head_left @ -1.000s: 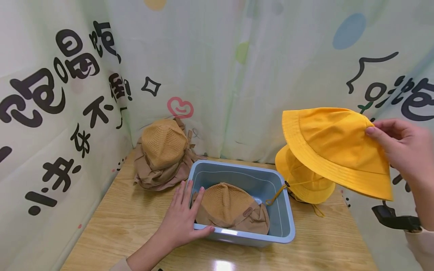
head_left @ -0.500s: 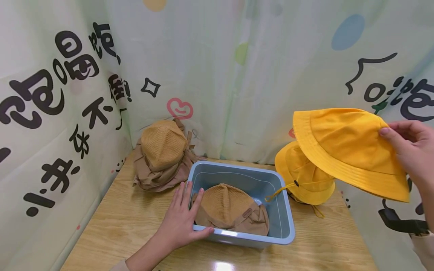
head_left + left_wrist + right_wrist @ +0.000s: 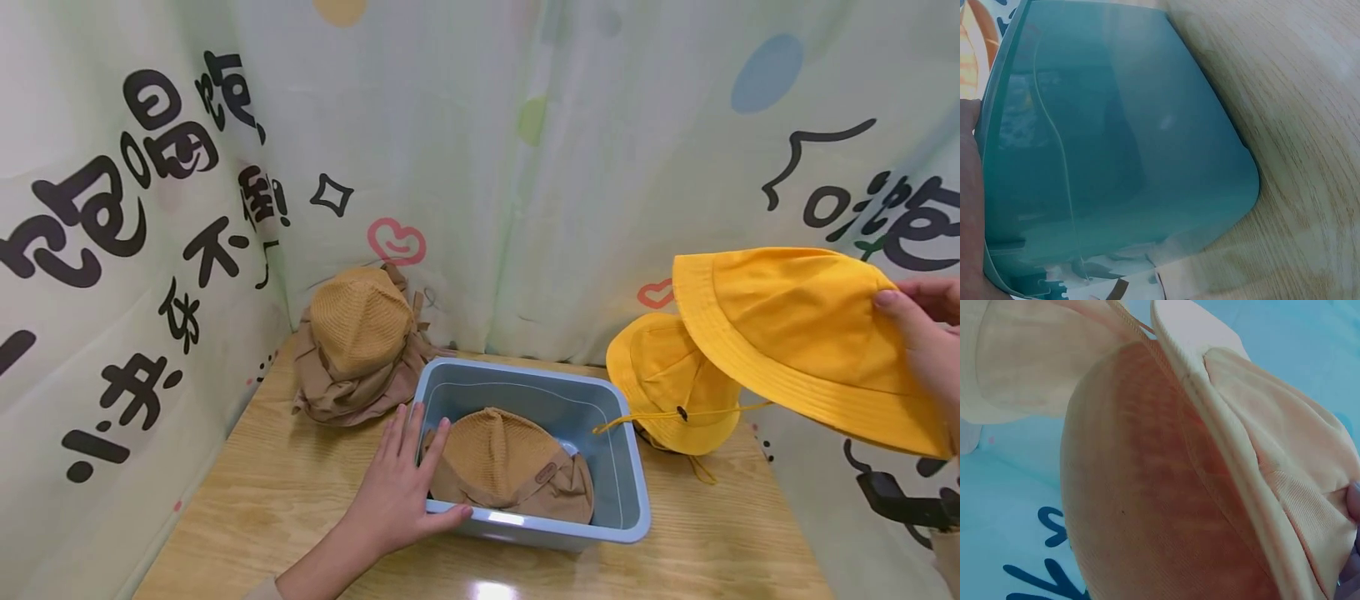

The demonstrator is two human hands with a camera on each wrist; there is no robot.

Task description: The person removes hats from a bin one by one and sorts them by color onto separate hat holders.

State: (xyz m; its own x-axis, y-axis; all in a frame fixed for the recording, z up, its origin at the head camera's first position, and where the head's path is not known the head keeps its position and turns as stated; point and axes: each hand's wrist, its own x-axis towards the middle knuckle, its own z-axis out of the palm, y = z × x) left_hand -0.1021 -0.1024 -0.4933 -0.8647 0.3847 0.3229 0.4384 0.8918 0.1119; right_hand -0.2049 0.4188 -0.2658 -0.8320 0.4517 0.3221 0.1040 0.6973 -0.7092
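Observation:
My right hand (image 3: 933, 329) pinches a yellow bucket hat (image 3: 810, 342) by its crown, up in the air at the right. A thin yellow cord (image 3: 723, 411) with a dark toggle runs from under its brim, and its loop hangs over the right rim of a blue plastic bin (image 3: 633, 479). The right wrist view looks into the underside of the held hat (image 3: 1147, 487). With fingers spread and straight, my left hand (image 3: 401, 483) rests on the bin's near left corner. Inside the bin lies a tan ribbed hat (image 3: 495, 458) with brown fabric and a small label.
Behind and left of the bin, tan and brown hats (image 3: 360, 333) sit piled together. Another yellow hat (image 3: 660, 392) lies on the wooden table (image 3: 720, 525) right of the bin, partly behind the held one. A printed curtain (image 3: 465, 167) closes in the back and sides.
My right hand has moved right with the yellow hat, uncovering more of the hat behind it. The cord's toggle has slid right. My left hand and the bin stay put.

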